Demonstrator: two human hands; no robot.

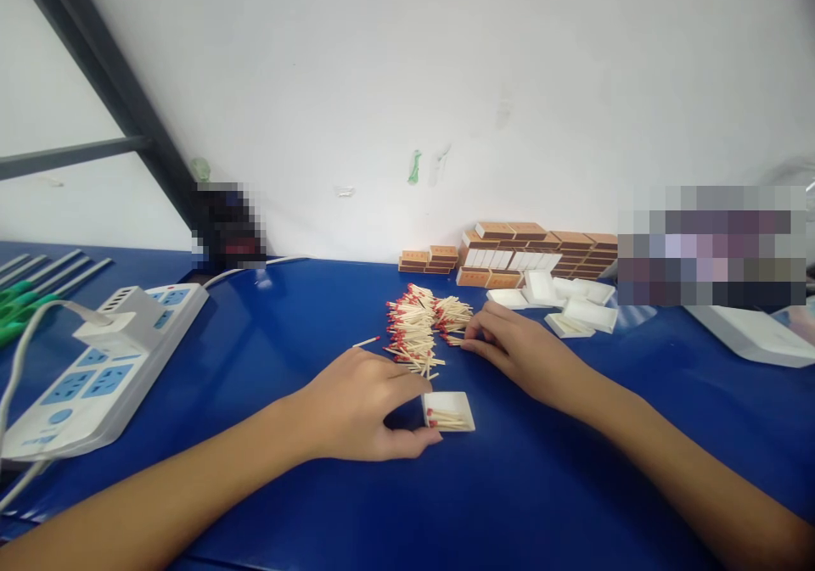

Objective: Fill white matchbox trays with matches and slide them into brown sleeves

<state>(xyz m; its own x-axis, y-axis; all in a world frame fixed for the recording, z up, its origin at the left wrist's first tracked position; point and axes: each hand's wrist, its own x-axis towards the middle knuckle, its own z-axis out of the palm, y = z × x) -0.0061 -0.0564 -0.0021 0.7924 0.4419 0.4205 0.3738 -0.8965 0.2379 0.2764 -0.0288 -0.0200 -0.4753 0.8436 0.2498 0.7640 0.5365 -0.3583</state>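
A small white matchbox tray (463, 402) sits on the blue table, with several red-tipped matches (447, 421) lying in it. Around its left end, the thumb and fingers of my left hand (366, 405) grip the tray. A large heap of loose matches (411, 329) is spread just beyond it. My right hand (509, 342) is at the right side of the heap, its thumb and fingertips closed on the ends of some matches (453, 327). How many it pinches is hidden. One stray match (366, 342) lies left of the heap.
Behind the heap, brown matchboxes (506, 278) are stacked against the wall, with two smaller stacks (428, 259) beside them. Several white trays (579, 304) lie right of my right hand. On the left are a white power strip (108, 410) with cables and green-handled tools (19, 304).
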